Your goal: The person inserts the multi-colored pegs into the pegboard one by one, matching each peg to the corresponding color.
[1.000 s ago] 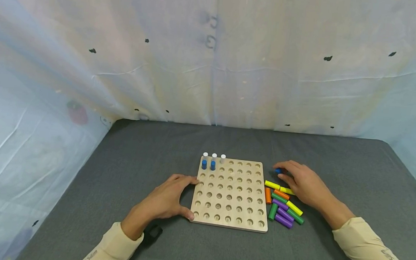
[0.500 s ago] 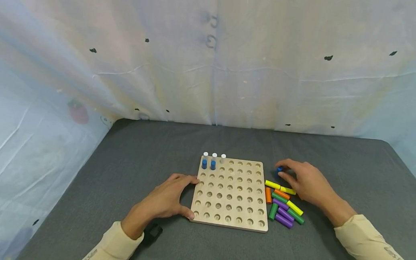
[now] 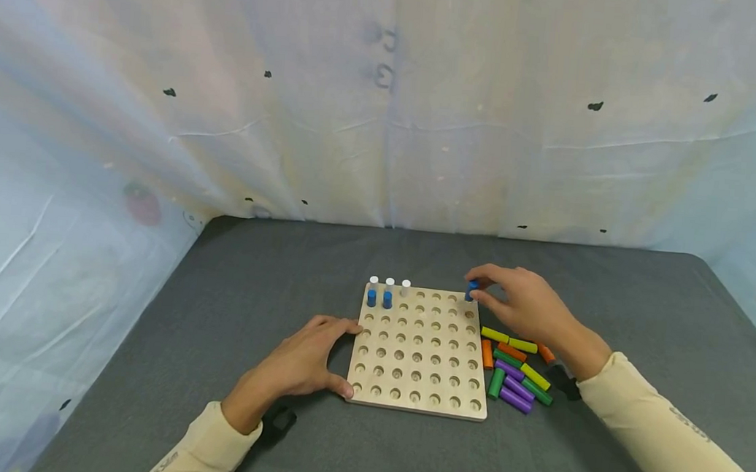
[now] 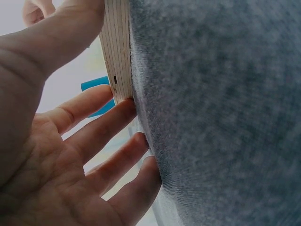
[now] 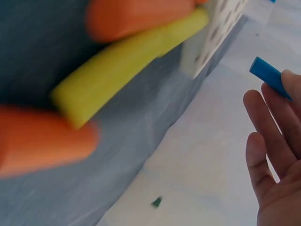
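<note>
A square wooden pegboard (image 3: 417, 356) with rows of round holes lies on the grey cloth. My right hand (image 3: 531, 305) pinches a blue peg (image 3: 471, 291) between thumb and fingers, over the board's far right corner. In the right wrist view the same blue peg (image 5: 270, 76) sticks out past the fingertips, slanted. My left hand (image 3: 304, 355) rests against the board's left edge, thumb at the near corner and index finger farther up; its fingers look mostly straight in the left wrist view. Two blue pegs (image 3: 387, 300) and three white pegs (image 3: 406, 288) stand upright at the far left.
Loose yellow pegs (image 3: 495, 335), orange pegs (image 3: 487, 354), green pegs (image 3: 496, 384) and purple pegs (image 3: 516, 400) lie beside the board's right edge. One orange peg (image 3: 545, 352) lies partly under the right wrist. A pale curtain (image 3: 458, 124) hangs behind the table.
My right hand has lifted the blue peg from beside the board and carried it left to above the far right corner. An orange peg came into sight near the wrist. The left hand stays put.
</note>
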`<action>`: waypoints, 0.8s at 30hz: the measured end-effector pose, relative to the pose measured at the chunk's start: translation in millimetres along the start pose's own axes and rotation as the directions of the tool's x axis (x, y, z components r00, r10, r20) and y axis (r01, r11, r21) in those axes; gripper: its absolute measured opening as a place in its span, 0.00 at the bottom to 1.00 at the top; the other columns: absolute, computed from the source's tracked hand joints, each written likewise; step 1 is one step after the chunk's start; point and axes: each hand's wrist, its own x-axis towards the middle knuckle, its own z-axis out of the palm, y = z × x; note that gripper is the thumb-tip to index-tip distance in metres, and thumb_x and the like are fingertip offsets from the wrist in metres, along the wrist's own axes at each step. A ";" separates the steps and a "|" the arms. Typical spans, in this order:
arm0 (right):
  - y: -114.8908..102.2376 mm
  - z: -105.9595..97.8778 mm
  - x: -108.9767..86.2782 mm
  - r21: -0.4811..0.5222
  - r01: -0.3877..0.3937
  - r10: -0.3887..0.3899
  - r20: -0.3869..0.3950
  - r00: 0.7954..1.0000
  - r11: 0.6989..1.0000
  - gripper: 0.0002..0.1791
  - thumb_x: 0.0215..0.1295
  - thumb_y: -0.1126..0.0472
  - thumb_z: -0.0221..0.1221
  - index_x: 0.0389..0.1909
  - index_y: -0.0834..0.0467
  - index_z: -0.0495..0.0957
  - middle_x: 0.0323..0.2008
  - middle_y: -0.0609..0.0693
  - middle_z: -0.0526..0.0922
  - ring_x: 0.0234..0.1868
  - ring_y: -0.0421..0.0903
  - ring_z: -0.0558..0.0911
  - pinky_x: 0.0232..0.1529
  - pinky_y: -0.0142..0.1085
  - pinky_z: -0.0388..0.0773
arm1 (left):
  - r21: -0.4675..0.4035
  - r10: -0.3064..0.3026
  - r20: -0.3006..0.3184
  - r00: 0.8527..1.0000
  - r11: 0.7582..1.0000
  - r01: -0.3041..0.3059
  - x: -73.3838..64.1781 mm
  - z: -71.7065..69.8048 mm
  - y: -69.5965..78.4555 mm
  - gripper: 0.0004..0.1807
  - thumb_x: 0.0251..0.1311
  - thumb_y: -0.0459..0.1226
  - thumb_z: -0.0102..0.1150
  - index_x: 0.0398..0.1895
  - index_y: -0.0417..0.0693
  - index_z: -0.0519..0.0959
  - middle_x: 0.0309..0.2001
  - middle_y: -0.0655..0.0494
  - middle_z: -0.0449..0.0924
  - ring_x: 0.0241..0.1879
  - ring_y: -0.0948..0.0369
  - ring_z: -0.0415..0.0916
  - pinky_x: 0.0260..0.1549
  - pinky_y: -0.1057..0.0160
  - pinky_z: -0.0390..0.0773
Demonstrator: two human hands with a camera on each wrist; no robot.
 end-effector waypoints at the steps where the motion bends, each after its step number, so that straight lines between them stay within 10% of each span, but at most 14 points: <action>1: -3.3 1.5 3.2 0.008 0.008 -0.008 -0.001 1.000 1.000 0.16 0.68 0.57 0.63 0.55 0.51 0.79 0.44 0.47 0.88 0.46 0.51 0.86 0.54 0.56 0.76 | 0.001 -0.001 -0.001 1.000 1.000 0.001 0.3 0.2 -0.1 0.51 0.32 0.52 0.83 0.67 0.63 0.71 0.68 0.57 0.70 0.71 0.53 0.63 0.58 0.42 0.73; 24: -53.3 39.7 57.3 0.087 0.084 -0.093 0.116 0.989 0.993 0.14 0.68 0.54 0.63 0.53 0.49 0.81 0.41 0.44 0.88 0.41 0.40 0.86 0.40 0.38 0.82 | -0.012 -0.004 0.020 1.000 1.000 0.004 0.3 -2.1 -0.9 0.49 0.33 0.54 0.82 0.66 0.63 0.71 0.67 0.56 0.71 0.69 0.53 0.64 0.56 0.42 0.74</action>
